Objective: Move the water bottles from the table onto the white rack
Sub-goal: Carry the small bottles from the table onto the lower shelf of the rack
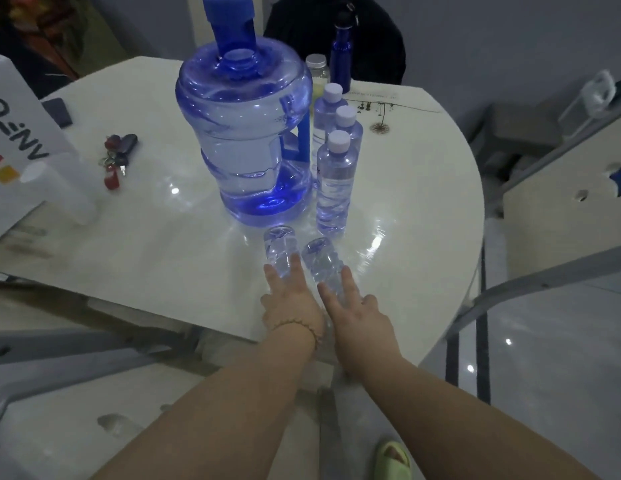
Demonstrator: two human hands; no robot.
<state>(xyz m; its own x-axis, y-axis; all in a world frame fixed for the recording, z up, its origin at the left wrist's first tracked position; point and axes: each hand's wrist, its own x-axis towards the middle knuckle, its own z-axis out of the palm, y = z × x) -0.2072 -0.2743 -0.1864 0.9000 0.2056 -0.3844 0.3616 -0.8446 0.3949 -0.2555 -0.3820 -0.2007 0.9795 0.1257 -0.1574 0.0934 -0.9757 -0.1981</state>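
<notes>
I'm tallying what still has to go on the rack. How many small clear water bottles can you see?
5. Three stand in a row right of the big blue jug: front, middle, back. One in the left hand, one in the right hand. Others may be hidden.

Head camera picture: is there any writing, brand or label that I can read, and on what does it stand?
White box at the table's left edge: large dark letters, upside down and cut off by the frame, seemingly "ANE"; uncertain.
Paper at the table's far side: a printed line, too small to read.
Small bottles: no readable label.
</notes>
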